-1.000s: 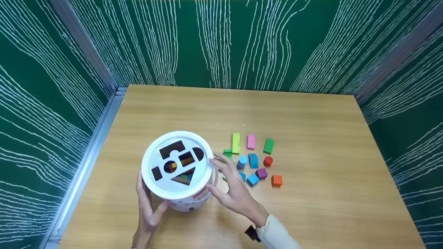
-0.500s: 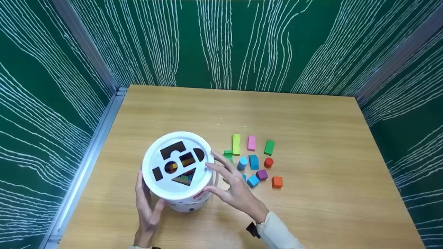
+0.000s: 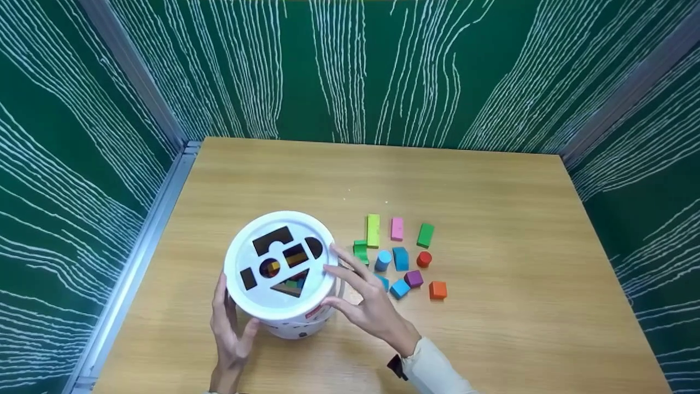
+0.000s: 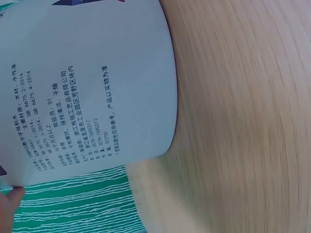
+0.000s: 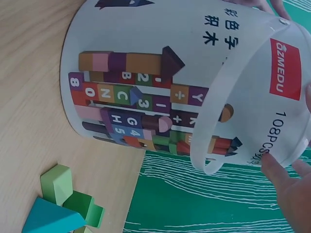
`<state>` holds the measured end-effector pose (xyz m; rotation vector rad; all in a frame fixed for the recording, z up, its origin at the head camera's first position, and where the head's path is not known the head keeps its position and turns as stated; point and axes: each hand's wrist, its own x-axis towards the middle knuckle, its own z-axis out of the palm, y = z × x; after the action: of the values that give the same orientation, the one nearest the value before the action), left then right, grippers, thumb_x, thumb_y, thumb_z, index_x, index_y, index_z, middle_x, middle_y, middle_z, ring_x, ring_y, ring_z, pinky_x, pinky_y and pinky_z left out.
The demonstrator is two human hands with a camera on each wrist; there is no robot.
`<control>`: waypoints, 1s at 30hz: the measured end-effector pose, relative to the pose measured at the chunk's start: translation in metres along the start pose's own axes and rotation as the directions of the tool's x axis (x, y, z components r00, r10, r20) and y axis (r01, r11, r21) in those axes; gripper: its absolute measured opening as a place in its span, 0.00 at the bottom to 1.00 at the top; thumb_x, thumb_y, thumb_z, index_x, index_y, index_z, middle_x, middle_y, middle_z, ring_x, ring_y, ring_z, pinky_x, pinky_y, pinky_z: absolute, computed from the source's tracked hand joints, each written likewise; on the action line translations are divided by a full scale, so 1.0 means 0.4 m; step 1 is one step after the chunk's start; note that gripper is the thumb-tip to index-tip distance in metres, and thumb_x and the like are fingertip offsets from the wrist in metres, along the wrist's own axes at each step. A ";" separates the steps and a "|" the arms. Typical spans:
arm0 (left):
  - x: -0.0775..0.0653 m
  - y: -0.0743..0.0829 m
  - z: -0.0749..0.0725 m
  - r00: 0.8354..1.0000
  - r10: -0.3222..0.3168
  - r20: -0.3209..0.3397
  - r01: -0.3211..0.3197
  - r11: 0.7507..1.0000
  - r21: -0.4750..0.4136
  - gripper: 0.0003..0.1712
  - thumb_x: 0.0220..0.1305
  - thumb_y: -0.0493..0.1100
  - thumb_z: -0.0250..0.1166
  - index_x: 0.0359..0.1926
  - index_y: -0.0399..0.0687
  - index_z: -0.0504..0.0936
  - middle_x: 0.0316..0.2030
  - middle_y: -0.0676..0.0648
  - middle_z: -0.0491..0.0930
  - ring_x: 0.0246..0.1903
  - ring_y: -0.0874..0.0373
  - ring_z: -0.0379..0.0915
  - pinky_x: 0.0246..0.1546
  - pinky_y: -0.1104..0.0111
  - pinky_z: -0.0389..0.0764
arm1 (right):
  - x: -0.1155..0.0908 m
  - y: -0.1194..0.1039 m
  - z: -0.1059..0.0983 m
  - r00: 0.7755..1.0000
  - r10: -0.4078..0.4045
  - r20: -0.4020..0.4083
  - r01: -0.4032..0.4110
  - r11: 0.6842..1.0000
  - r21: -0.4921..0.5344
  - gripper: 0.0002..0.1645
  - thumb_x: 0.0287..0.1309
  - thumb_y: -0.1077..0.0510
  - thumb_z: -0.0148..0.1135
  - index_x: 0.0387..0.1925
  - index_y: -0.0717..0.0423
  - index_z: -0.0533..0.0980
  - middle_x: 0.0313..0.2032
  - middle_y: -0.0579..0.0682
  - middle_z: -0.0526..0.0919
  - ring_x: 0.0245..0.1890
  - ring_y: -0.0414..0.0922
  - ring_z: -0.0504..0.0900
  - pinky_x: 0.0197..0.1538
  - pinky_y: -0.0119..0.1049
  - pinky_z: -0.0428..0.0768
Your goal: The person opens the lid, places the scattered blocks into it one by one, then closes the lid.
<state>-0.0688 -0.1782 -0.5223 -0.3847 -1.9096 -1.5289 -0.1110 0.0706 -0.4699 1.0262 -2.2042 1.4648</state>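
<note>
A white bucket [image 3: 290,332] of toy blocks stands upright at the table's left front. Its white lid [image 3: 244,251] is on, with shaped holes through which colored blocks show. My left hand [image 3: 229,339] holds the bucket's left side near the rim, fingers behind and thumb in front. On the right, my right hand [image 3: 374,312] holds the lid's rim with spread fingers, thumb lower. In the right wrist view, the bucket [image 5: 194,29] shows block pictures, a red label [image 5: 285,70] and a white handle [image 5: 208,121]. Small printed text covers its wall [image 4: 131,34] in the left wrist view.
Several loose blocks lie right of the bucket, among them a lime block [image 3: 373,231], a pink block [image 3: 397,229], a green block [image 3: 425,235], a red cylinder [image 3: 424,259] and an orange cube [image 3: 437,290]. Green walls [image 3: 328,71] with white lines enclose the wooden table [image 3: 519,246].
My right hand's fingers have shifted slightly along the lid's rim. The bucket, my left hand and the loose blocks stay almost the same.
</note>
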 end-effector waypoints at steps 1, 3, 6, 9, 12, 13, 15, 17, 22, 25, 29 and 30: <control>-0.001 0.000 0.000 1.000 -0.002 -0.006 0.002 1.000 0.005 0.46 0.46 0.41 0.60 0.62 0.29 0.48 0.62 0.33 0.52 0.62 0.42 0.47 0.62 0.60 0.52 | -0.003 0.006 0.004 1.000 -0.010 -0.002 0.010 1.000 0.002 0.31 0.43 0.58 0.67 0.52 0.53 0.70 0.62 0.55 0.59 0.61 0.50 0.59 0.55 0.37 0.68; -0.001 0.002 0.000 1.000 -0.013 -0.014 0.013 1.000 0.019 0.46 0.46 0.42 0.60 0.62 0.30 0.49 0.62 0.34 0.52 0.62 0.43 0.48 0.62 0.60 0.52 | -0.008 0.014 0.010 1.000 -0.017 -0.008 0.017 1.000 0.013 0.30 0.43 0.58 0.66 0.52 0.52 0.70 0.61 0.54 0.61 0.61 0.49 0.60 0.55 0.37 0.68; 0.000 0.007 0.001 0.999 -0.027 -0.023 0.028 0.999 0.030 0.45 0.45 0.41 0.61 0.62 0.31 0.50 0.62 0.35 0.52 0.62 0.44 0.48 0.62 0.62 0.53 | -0.010 0.016 0.013 1.000 -0.008 -0.020 0.009 1.000 0.030 0.29 0.44 0.58 0.66 0.52 0.51 0.71 0.61 0.53 0.62 0.60 0.49 0.61 0.54 0.37 0.68; 0.003 0.012 0.001 0.999 -0.029 -0.036 0.030 0.999 0.030 0.44 0.45 0.40 0.61 0.62 0.31 0.51 0.62 0.35 0.52 0.62 0.44 0.49 0.61 0.63 0.55 | -0.008 0.013 0.014 1.000 -0.006 -0.025 0.006 1.000 0.029 0.28 0.44 0.58 0.66 0.52 0.50 0.71 0.60 0.52 0.62 0.60 0.49 0.61 0.54 0.38 0.69; 0.007 0.016 0.002 0.999 -0.026 -0.044 0.028 0.999 0.044 0.44 0.45 0.40 0.61 0.62 0.31 0.51 0.62 0.35 0.53 0.61 0.43 0.50 0.60 0.62 0.57 | -0.006 0.009 0.012 1.000 -0.006 -0.027 0.007 1.000 0.016 0.28 0.44 0.57 0.66 0.52 0.50 0.72 0.60 0.52 0.63 0.60 0.49 0.62 0.53 0.38 0.69; 0.008 0.017 0.001 0.999 -0.027 -0.044 0.029 0.998 0.053 0.44 0.45 0.41 0.62 0.62 0.31 0.52 0.62 0.35 0.53 0.61 0.43 0.50 0.60 0.62 0.58 | -0.005 0.009 0.011 1.000 -0.008 -0.026 0.009 1.000 0.015 0.28 0.44 0.57 0.66 0.52 0.50 0.72 0.60 0.52 0.63 0.60 0.49 0.62 0.53 0.38 0.69; 0.011 0.020 0.001 0.999 -0.030 -0.037 0.033 0.997 0.072 0.44 0.44 0.41 0.62 0.62 0.32 0.52 0.62 0.36 0.53 0.61 0.43 0.50 0.59 0.62 0.59 | -0.003 0.008 0.008 1.000 -0.009 -0.021 0.009 1.000 0.008 0.28 0.44 0.58 0.66 0.51 0.50 0.72 0.60 0.52 0.63 0.60 0.49 0.62 0.53 0.37 0.70; 0.012 0.022 0.001 0.999 -0.036 -0.032 0.038 0.996 0.077 0.45 0.43 0.40 0.62 0.62 0.33 0.52 0.63 0.37 0.52 0.61 0.43 0.50 0.59 0.61 0.59 | -0.003 0.006 0.004 1.000 -0.011 -0.008 0.011 1.000 -0.006 0.27 0.45 0.58 0.65 0.51 0.49 0.72 0.60 0.52 0.63 0.60 0.48 0.62 0.52 0.36 0.70; 0.011 0.024 0.005 0.999 -0.037 -0.029 0.039 0.997 0.063 0.45 0.43 0.38 0.61 0.62 0.32 0.51 0.63 0.36 0.51 0.62 0.43 0.48 0.60 0.62 0.57 | -0.001 -0.010 -0.008 0.999 -0.028 0.044 0.034 0.990 -0.136 0.23 0.48 0.55 0.63 0.50 0.42 0.74 0.57 0.46 0.66 0.58 0.46 0.60 0.52 0.38 0.71; 0.011 0.021 0.006 0.999 -0.019 -0.035 0.021 0.998 0.056 0.44 0.44 0.39 0.60 0.62 0.31 0.51 0.63 0.35 0.51 0.62 0.43 0.47 0.61 0.61 0.54 | 0.000 -0.024 -0.013 0.995 -0.035 0.090 0.055 0.973 -0.224 0.22 0.51 0.54 0.60 0.50 0.38 0.73 0.55 0.41 0.68 0.55 0.42 0.60 0.49 0.36 0.73; 0.012 0.015 0.005 0.999 0.030 -0.042 -0.028 0.999 0.040 0.44 0.45 0.42 0.60 0.61 0.28 0.51 0.62 0.33 0.51 0.62 0.41 0.47 0.62 0.58 0.52 | 0.006 -0.041 -0.013 0.987 -0.045 0.154 0.084 0.963 -0.257 0.21 0.53 0.54 0.58 0.50 0.37 0.73 0.51 0.38 0.71 0.50 0.39 0.62 0.43 0.30 0.74; 0.012 0.015 0.004 0.998 0.036 -0.043 -0.034 0.999 0.040 0.45 0.45 0.43 0.60 0.61 0.27 0.51 0.62 0.32 0.51 0.62 0.41 0.47 0.62 0.58 0.52 | 0.008 -0.045 -0.012 0.985 -0.049 0.167 0.091 0.962 -0.258 0.20 0.54 0.54 0.58 0.50 0.37 0.73 0.50 0.37 0.72 0.49 0.38 0.63 0.42 0.29 0.74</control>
<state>-0.0692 -0.1756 -0.5150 -0.3621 -1.8865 -1.4632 -0.1012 0.0698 -0.4539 1.1482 -2.3660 1.0529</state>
